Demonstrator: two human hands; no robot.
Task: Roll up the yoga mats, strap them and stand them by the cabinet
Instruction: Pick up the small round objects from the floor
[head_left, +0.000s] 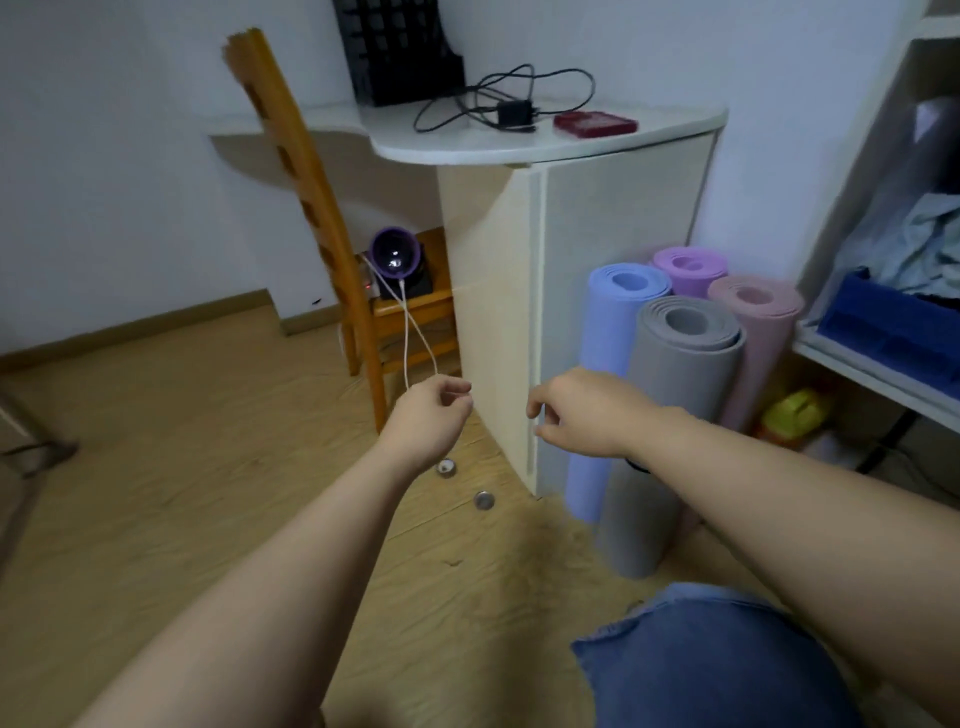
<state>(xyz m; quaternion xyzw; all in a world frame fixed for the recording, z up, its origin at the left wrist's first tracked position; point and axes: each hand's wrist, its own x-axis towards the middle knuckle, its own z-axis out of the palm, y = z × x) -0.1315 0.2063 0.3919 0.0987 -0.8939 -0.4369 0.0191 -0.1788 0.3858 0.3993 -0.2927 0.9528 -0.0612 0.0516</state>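
Floor (182, 467) open at 9 o'clock; cabinet (613, 208) corner at 12. Blue mat (610, 332), grey mat (680, 374), purple mat (688, 267), pink mat (761, 338): rolled, standing bunched beside cabinet, 2 o'clock. Left hand (434, 413), right hand (579, 413): loosely curled, empty.

Both bare forearms outstretched, left grip (434, 410) and right grip (576, 415) loosely curled, close together.

purple mat (688, 265) mostly hidden, shelf unit (872, 378) cut off rt edge

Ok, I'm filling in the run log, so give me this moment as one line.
mats: four rolled, standing by cabinet | left hand: empty | right hand: empty | straps: cannot tell
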